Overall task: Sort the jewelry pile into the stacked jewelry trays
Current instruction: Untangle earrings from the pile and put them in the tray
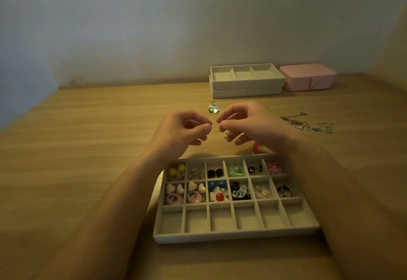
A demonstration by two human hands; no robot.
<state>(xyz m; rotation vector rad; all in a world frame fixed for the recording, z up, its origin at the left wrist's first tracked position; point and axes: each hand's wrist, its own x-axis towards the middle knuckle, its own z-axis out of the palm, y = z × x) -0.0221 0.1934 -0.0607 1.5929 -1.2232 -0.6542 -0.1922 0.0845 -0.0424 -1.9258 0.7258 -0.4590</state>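
Observation:
A grey compartment tray point(237, 234) lies near me on the wooden table; its two far rows hold earrings and rings, its near row is bare. Above the tray's far edge my left hand point(182, 132) and my right hand point(248, 125) meet, both with curled fingers pinching a small silvery earring point(223, 133) between them. A green and white earring pair point(213, 108) lies just beyond my hands. Silver chains point(308, 124) are tangled on the table to the right. A red piece point(257, 147) shows under my right wrist.
Two stacked grey trays point(246, 86) stand at the back by the wall, the top one with three wide compartments. A shut pink jewelry box point(308, 77) sits to their right. The wall closes the table at the back and left.

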